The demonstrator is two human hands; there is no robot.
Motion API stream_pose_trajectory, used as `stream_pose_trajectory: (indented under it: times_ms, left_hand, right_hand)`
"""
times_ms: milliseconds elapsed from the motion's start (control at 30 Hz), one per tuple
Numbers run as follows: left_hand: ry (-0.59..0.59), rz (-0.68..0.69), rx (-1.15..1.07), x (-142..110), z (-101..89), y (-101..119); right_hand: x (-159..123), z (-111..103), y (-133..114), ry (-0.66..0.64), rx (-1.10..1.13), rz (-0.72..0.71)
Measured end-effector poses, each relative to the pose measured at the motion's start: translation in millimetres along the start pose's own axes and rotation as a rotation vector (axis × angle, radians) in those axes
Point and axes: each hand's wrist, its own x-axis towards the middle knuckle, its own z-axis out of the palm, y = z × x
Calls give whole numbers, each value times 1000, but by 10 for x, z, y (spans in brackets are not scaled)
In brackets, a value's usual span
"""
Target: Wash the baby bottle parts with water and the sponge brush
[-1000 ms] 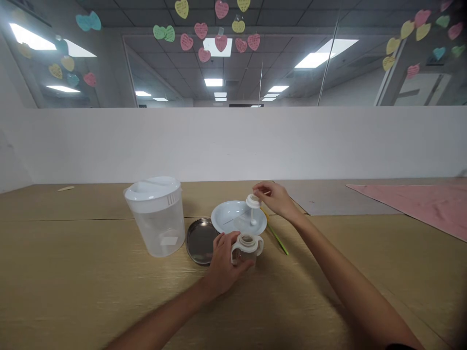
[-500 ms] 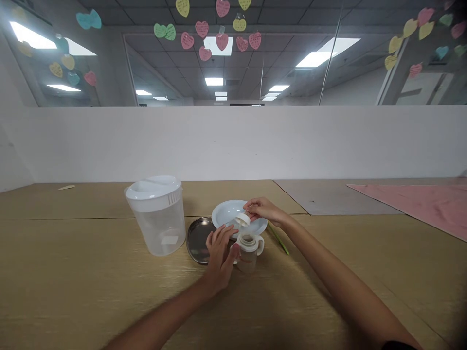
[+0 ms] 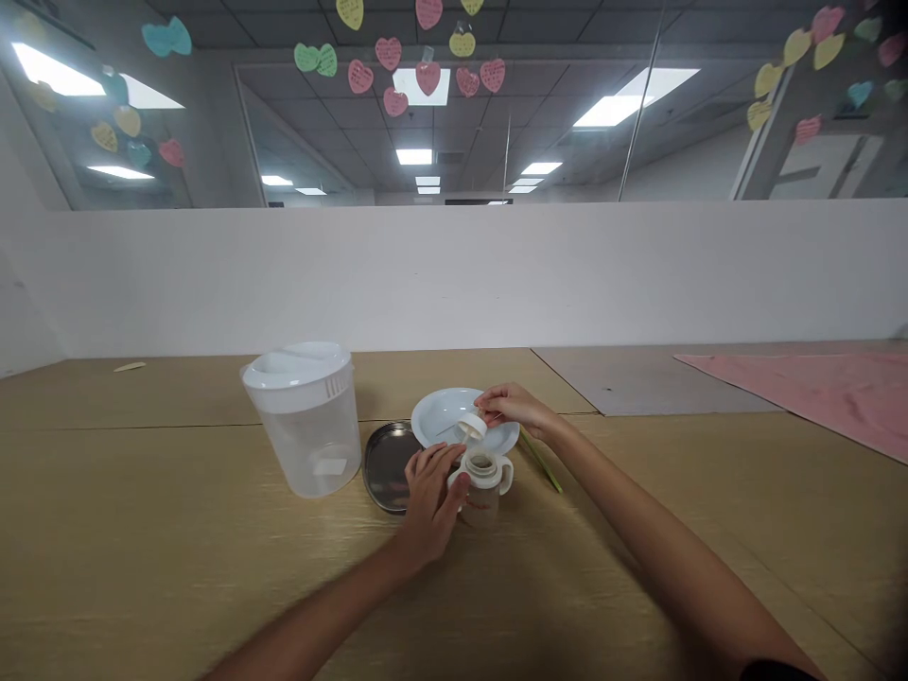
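Note:
A clear two-handled cup [image 3: 480, 506] with a white collar stands upright on the table, its top uncovered. My left hand [image 3: 427, 501] is closed around the cup's left side, thumb in front, at the left handle. Above and behind the cup, my right hand [image 3: 516, 409] pinches a white lid [image 3: 471, 427], tilted with its hollow side showing. A thin pale piece, perhaps a straw, hangs from the lid; its full shape is hard to make out. Behind them is a white bowl [image 3: 432, 409], partly hidden by the lid and hands.
Left of the bowl lies an oval metal tray [image 3: 387, 473], and farther left stands a translucent plastic pitcher [image 3: 312, 435] with a white lid. A green stick [image 3: 543, 463] lies right of the cup. A pink cloth [image 3: 815, 383] covers the far right.
My left fingers have drawn down from near the lid and closed in on the cup's left side. My right hand and the lid have hardly moved.

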Motion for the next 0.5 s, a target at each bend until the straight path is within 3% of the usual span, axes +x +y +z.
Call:
stream_pose_trajectory:
  times_ms: [300,500]
  left_hand:
    - [-18,46,27,3,-41,47]
    - [-33,37,23,-1,-47,49]
  right_hand:
    - [113,-181,63,270,-52,-119]
    - [-57,-146,-108,160,11,-120]
